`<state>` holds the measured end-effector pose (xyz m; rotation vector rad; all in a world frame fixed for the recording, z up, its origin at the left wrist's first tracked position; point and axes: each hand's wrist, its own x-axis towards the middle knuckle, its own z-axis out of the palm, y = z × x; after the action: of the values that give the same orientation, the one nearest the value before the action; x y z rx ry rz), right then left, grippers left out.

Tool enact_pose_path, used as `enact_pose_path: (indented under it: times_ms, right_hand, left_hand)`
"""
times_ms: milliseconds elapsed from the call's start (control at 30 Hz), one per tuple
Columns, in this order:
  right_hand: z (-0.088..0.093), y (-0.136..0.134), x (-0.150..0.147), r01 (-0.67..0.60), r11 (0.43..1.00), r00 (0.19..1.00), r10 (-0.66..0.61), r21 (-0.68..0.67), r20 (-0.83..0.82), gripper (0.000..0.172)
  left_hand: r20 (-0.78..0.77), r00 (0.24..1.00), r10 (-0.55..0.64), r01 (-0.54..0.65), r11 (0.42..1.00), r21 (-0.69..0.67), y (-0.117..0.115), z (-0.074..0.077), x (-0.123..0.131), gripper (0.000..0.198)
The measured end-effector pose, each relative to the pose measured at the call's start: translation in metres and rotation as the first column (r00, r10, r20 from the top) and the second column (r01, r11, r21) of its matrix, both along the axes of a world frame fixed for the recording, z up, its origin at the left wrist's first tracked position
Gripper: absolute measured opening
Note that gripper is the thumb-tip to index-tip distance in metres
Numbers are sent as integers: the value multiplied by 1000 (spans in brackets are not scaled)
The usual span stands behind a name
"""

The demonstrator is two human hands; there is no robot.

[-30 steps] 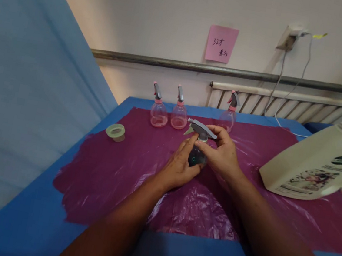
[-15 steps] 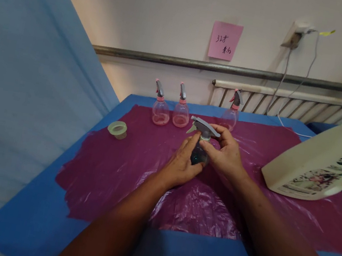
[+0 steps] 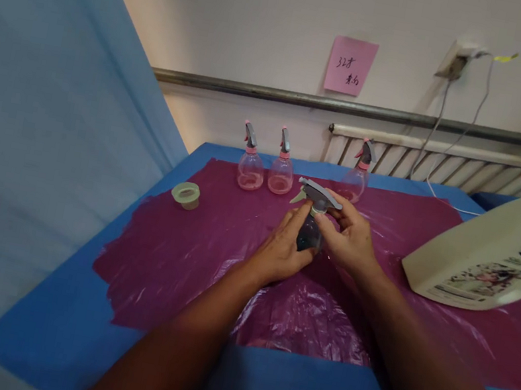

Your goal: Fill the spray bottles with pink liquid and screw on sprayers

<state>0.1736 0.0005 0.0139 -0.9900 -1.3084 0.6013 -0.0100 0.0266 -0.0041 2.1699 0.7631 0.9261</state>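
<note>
A small spray bottle [image 3: 310, 236] with a grey and pale green trigger head stands between my two hands, over the purple plastic sheet [image 3: 168, 259]. My left hand [image 3: 282, 249] is wrapped round its clear body, thumb low and fingers high. At the neck, the thumb and fingers of my right hand [image 3: 351, 238] grip the collar just under the spray head. Dark liquid seems to show low in the bottle, though my fingers cover much of it. Behind stand three pink-collared spray bottles, one at the left [image 3: 250, 173], one beside it [image 3: 281, 175] and one to the right [image 3: 355, 181].
A large cream jug [image 3: 492, 256] with a green top stands on the right. On the left sits a small pale green cup [image 3: 186, 195]. A blue curtain [image 3: 52, 118] hangs at the left edge. Cords run down from a wall socket [image 3: 455, 60] behind the table.
The whole view has shifted slightly, so everything appears a little further right. Both hands keep their hold on the spray bottle, with hardly any change in the fingers.
</note>
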Motion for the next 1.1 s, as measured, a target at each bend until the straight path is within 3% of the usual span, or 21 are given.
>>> enact_pose_path:
  times_ms: [233,433,567,700,833,967,1100]
  right_hand:
    - [4,2,9,81,996,985,-84,27,150,36]
    - [9,2,10,-10,998,996,15,-59,88,39]
    - [24,12,28,99,990,994,-94,-103,55,41]
    - [43,48,50,247,965,967,-241,-85,77,46]
    - [51,102,59,378,918,921,-361,-119,144,47]
    - [45,148,59,492,861,856,-452,-129,250,44]
    - [30,174,55,571,807,800,-508,-148,319,46]
  left_hand:
    - [-11,1000,8,-8,1000,0,-1,-2,1,106]
    - [-6,1000,-5,5,999,34,0,-6,-1,108]
    - [-47,998,45,-44,999,18,-2,-2,-2,113]
    - [-44,989,138,-136,989,57,-3,2,0,97]
    - [-156,968,196,-183,978,96,-4,2,-2,75]
    - [-249,939,236,-197,965,174,-6,3,-5,63]
    - [-297,927,231,-174,963,208,-9,6,-6,55]
